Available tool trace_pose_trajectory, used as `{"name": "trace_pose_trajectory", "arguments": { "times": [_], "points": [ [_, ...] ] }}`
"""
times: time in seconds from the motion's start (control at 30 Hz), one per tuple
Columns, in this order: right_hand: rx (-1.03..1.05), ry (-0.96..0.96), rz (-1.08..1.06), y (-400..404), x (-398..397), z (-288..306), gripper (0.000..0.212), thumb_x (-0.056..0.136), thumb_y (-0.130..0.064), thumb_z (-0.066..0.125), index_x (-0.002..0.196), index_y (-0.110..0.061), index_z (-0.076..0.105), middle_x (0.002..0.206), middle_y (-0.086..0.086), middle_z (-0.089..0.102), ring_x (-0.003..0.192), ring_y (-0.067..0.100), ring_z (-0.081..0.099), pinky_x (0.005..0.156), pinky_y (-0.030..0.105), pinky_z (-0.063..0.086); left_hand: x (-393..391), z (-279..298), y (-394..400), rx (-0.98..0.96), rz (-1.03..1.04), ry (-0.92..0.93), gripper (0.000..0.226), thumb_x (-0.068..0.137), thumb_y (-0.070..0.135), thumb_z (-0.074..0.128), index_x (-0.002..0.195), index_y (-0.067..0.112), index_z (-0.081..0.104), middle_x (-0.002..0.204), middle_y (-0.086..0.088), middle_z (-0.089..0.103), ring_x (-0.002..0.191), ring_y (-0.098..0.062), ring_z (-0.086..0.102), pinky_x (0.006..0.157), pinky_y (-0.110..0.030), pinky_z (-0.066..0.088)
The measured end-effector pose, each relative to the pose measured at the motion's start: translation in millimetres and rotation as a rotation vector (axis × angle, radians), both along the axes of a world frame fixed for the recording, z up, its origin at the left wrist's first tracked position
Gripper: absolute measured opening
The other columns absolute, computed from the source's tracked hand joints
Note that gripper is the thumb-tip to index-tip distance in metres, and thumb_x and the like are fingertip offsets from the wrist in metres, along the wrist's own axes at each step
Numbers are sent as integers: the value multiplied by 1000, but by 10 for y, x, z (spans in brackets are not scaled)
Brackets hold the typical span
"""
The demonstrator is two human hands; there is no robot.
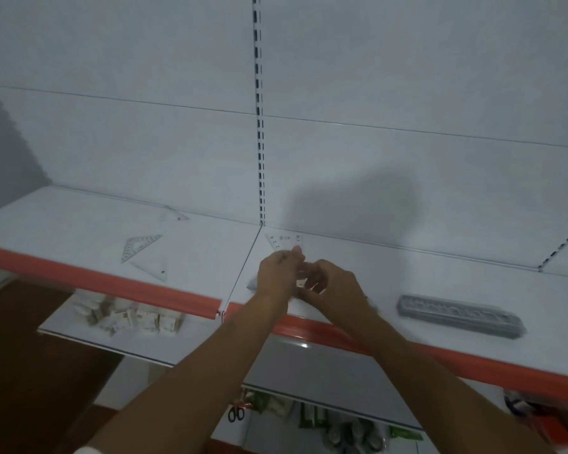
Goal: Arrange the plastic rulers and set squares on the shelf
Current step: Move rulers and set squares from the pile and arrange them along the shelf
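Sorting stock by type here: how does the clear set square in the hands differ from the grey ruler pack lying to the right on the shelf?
The set square is a clear, printed triangle; the ruler pack is a long grey bar. The set square is held up between the left hand and right hand; the ruler pack lies flat, untouched. The set square is at the shelf joint; the ruler pack is further right. Both are over the same orange-edged shelf.

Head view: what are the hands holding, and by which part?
Both hands, left hand and right hand, pinch a clear set square by its near lower part; its numbered edge sticks up beyond the fingertips.
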State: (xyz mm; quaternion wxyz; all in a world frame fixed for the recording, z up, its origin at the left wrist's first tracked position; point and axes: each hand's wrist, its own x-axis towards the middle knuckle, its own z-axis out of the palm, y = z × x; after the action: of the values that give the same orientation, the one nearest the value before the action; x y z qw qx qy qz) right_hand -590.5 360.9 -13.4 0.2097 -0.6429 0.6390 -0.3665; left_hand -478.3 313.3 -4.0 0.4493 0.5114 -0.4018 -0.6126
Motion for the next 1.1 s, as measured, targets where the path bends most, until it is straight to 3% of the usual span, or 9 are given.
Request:
{"name": "trace_pose_trajectory", "arguments": {
  "times": [0.07, 0.2, 0.27, 0.37, 0.47, 0.57, 0.73, 0.93, 1.1],
  "points": [
    [-38, -11, -50, -36, 137, 9, 26, 77, -37, 76, 93, -22, 63, 77, -11, 65, 68, 0, 61, 63, 10, 45, 68, -4, -18, -16, 20, 20, 23, 94, 31, 60, 89, 10, 67, 84, -5, 72, 77, -18, 66, 71, -33, 54],
    [-113, 156, -132, -130, 345, 4, 26, 88, -37, 65, 109, -22, 64, 83, -8, 67, 73, 5, 59, 70, 20, 45, 276, 3, -92, -59, -31, 10, 24, 93, 32, 60, 96, 10, 70, 86, -1, 74, 67, -10, 63, 60, -19, 45],
    [-93, 246, -133, -198, 384, -10, 28, 89, -35, 63, 114, -21, 63, 92, -6, 69, 80, 9, 60, 72, 23, 45, 429, -39, -171, -74, 0, -46, 19, 91, 30, 63, 100, 13, 66, 92, -4, 73, 70, -13, 65, 62, -23, 46],
    [18, 341, -174, -293, 333, -55, 30, 90, -34, 62, 117, -22, 62, 102, -6, 68, 92, 13, 61, 78, 28, 45, 709, -217, -303, -182, 99, -247, 20, 88, 24, 67, 105, 18, 58, 95, -6, 68, 77, -18, 66, 69, -27, 52],
    [86, 410, -188, -342, 255, -139, 31, 89, -36, 61, 118, -23, 62, 103, -7, 67, 101, 15, 57, 89, 32, 40, 910, -407, -334, -322, 14, -497, 22, 88, 19, 66, 109, 17, 60, 87, 5, 63, 79, -11, 61, 69, -19, 47],
    [123, 480, -198, -367, 242, -213, 33, 89, -40, 60, 119, -27, 62, 108, -7, 65, 104, 15, 53, 91, 34, 36, 954, -572, -312, -409, -49, -649, 24, 89, 17, 65, 113, 15, 63, 92, 5, 64, 79, -10, 60, 74, -20, 45],
    [165, 548, -189, -401, 246, -273, 30, 90, -46, 56, 115, -32, 65, 109, -7, 62, 106, 15, 51, 93, 36, 30, 923, -658, -345, -487, -38, -882, 30, 88, 28, 66, 115, 15, 63, 112, -1, 61, 107, -18, 55, 94, -33, 45],
    [181, 552, -143, -421, 180, -298, 23, 89, -40, 57, 107, -32, 68, 101, -10, 65, 100, 13, 54, 86, 33, 25, 922, -684, -309, -391, -86, -879, 21, 89, 24, 64, 107, 15, 63, 107, -1, 65, 92, -16, 60, 84, -33, 51],
    [163, 530, -111, -440, 229, -237, 45, 83, -50, 59, 124, -32, 56, 116, -9, 59, 112, 14, 50, 97, 36, 25, 938, -609, -248, -428, -57, -867, 29, 88, 24, 66, 114, 15, 59, 106, 4, 59, 90, -11, 54, 83, -27, 48]
  ]
}}
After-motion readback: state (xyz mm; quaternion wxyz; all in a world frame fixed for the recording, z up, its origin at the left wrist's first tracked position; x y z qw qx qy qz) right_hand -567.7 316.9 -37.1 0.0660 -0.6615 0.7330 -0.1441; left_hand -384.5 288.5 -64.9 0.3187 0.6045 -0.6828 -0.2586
